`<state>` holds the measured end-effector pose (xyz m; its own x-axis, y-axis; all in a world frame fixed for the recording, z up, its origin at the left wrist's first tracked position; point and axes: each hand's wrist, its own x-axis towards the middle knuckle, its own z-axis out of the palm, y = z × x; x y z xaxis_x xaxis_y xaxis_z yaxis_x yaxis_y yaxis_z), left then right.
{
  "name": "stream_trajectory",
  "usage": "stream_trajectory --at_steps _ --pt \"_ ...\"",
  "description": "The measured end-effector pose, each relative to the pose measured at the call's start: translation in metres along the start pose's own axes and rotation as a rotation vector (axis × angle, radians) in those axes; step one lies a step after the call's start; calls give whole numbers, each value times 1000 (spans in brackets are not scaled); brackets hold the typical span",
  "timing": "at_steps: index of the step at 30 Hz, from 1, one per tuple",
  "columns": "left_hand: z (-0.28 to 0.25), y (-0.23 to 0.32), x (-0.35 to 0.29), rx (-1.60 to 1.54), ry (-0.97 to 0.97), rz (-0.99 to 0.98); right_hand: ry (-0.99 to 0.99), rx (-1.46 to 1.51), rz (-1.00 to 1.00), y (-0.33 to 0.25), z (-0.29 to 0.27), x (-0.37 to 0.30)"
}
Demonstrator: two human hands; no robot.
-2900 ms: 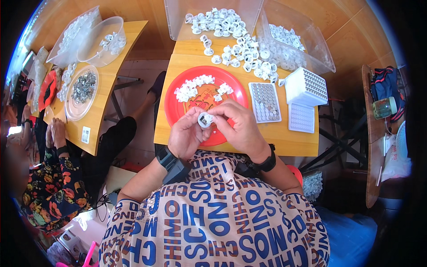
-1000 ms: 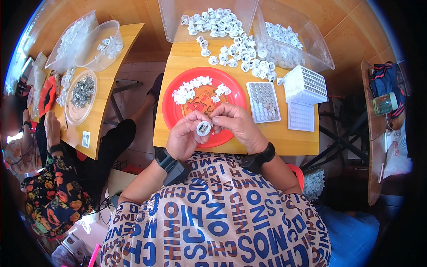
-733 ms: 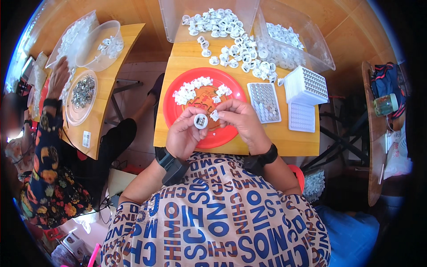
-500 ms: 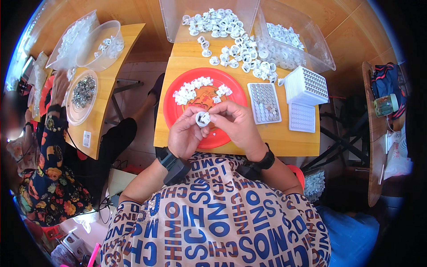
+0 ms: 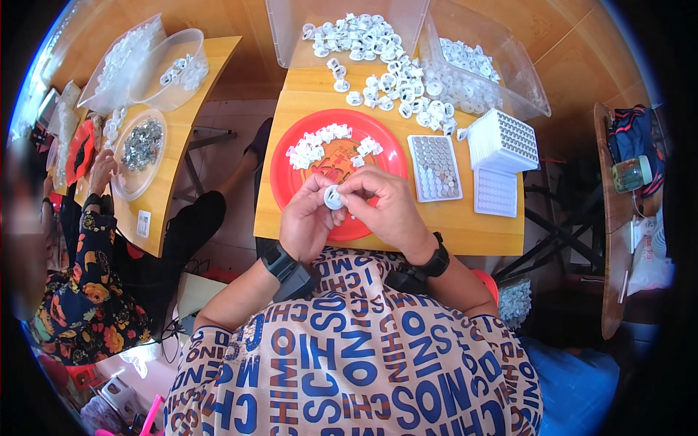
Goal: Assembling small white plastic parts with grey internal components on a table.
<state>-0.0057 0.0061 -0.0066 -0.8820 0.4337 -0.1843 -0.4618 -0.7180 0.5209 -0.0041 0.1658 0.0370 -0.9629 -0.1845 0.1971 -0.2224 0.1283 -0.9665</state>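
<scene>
Over the near part of a red round tray [image 5: 396,156], my left hand [image 5: 308,218] grips a small round white plastic part [image 5: 334,197] between thumb and fingers. The fingertips of my right hand [image 5: 385,207] pinch at the part's right edge; whether a smaller piece is between them is hidden. Small white plastic pieces [image 5: 309,147] lie in a heap on the tray's far left, with a smaller group [image 5: 368,148] at its right. To the right of the tray is a white tray of silvery round discs [image 5: 436,168].
Many round white parts [image 5: 356,40] are piled at the table's back, by a clear bin [image 5: 520,94]. White trays [image 5: 502,142] stand stacked at the right. On the left, a co-worker's hand [image 5: 103,168] is beside a dish of metal pieces [image 5: 142,149].
The white round part has turned in my fingers, and my right fingertips have closed in over its edge. The co-worker's hand has moved nearer along the left table.
</scene>
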Motion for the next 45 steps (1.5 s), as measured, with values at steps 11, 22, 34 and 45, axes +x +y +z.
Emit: stream_trajectory --at_steps 11,22,34,45 --pt "5 -2 -1 75 34 34 26 -41 12 6 3 -3" --pt "10 -2 -1 137 54 79 49 31 84 8 5 -3" --pt "10 -2 -1 112 83 75 38 -61 -48 7 6 -4" --pt "9 -3 -1 142 116 53 6 -6 89 8 5 -2"
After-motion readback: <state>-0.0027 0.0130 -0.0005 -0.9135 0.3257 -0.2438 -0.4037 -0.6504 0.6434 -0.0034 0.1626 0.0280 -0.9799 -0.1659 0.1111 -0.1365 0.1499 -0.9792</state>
